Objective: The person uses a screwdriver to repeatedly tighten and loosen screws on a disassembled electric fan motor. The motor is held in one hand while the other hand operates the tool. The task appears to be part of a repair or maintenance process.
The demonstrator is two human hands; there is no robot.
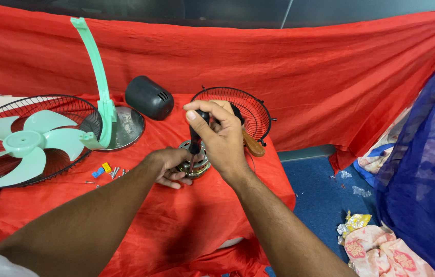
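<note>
A metal fan motor (193, 165) sits on the red cloth (176, 225) in the middle. My left hand (166, 165) grips its left side and holds it steady. My right hand (218, 134) is closed around the black handle of a screwdriver (196, 137), held upright with its shaft pointing down into the motor's top. The screwdriver's tip is hidden among the motor parts.
Mint green fan blades (25, 146) lie in a black wire guard (71, 115) at left. A green stand (99, 82) rises from a shiny round base (130, 127). Behind are a black motor cover (148, 97) and a second guard (250, 110). Small screws (108, 172) lie loose. Blue floor (315, 190) at right.
</note>
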